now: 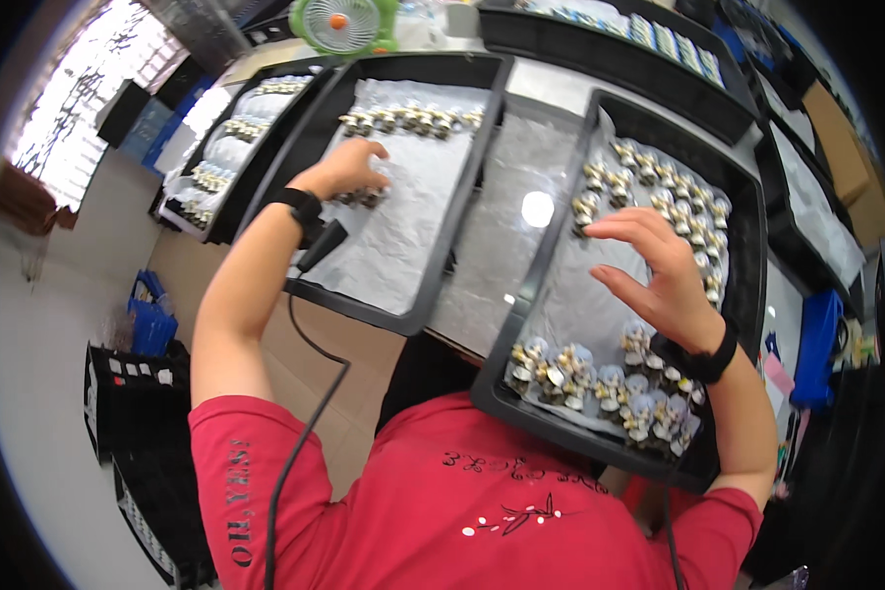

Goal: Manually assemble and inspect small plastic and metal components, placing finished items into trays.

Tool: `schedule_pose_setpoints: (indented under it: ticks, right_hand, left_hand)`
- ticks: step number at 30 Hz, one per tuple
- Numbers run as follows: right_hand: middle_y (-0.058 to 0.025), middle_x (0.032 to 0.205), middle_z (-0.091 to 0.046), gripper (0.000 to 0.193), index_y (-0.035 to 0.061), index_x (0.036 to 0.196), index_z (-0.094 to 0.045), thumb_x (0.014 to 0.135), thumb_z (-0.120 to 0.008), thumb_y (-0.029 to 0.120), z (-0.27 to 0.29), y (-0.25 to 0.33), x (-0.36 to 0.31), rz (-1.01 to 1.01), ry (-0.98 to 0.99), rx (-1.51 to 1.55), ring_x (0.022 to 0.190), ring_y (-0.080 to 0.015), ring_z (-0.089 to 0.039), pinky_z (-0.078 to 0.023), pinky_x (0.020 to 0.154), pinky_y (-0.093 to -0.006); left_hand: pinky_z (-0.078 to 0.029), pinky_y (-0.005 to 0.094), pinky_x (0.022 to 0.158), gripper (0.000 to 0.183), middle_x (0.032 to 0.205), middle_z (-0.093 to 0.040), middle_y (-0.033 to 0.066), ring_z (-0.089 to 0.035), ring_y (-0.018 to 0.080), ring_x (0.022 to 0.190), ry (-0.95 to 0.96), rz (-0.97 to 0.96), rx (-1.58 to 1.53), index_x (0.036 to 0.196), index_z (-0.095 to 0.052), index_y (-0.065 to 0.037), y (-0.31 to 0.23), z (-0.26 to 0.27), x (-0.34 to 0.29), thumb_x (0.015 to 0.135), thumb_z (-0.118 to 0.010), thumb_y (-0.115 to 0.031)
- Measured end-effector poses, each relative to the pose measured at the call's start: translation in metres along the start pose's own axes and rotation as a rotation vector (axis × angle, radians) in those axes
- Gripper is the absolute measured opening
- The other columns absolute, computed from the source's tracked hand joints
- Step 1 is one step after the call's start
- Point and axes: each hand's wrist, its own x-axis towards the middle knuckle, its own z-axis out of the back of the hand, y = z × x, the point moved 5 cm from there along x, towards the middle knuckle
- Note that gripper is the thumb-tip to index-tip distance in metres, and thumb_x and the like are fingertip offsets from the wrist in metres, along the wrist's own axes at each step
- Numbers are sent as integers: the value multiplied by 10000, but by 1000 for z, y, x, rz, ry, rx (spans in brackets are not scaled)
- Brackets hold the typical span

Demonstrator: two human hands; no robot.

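My left hand [346,167] is over the left black tray [418,313], its thumb and finger apart. Just beneath it is a small group of figurines [367,197], partly hidden by the hand. Above the right black tray [509,339], my right hand [659,270] has its thumb and forefinger spread with nothing seen between them. The forefinger tip is close to a small gold, white and grey figurine [584,209] at the end of a row; whether it touches cannot be told. More figurines [649,408] stand near that tray's front edge, and several rows fill its right side.
White paper sheets [393,246] line the trays. A row of figurines [413,118] stands at the left tray's far end. Another filled tray [251,128] is farther left, and a long black tray [610,44] lies behind. A green fan [339,25] stands at the back. Cables hang along both arms.
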Motion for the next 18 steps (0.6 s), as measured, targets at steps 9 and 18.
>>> schedule_pose_setpoints:
  ticks: [9,18]
  right_hand:
    - [-199,961,-643,453,-4,1052,-612,745,-741,304,-50,-1,-34,-240,785,148,924,-363,-617,-488,803,-412]
    - [-153,997,-645,427,20,1056,-622,742,-763,272,-42,3,-32,-253,842,211,897,-310,-626,-485,799,-376]
  left_hand:
    - [-460,276,910,316,1107,-642,59,-594,126,1018,-18,-318,-842,1154,-621,-19,-164,64,-34,895,-646,-200]
    - [-456,247,912,312,1114,-637,31,-590,97,1035,342,-520,-1333,1179,-601,-36,-277,16,-41,916,-634,-201]
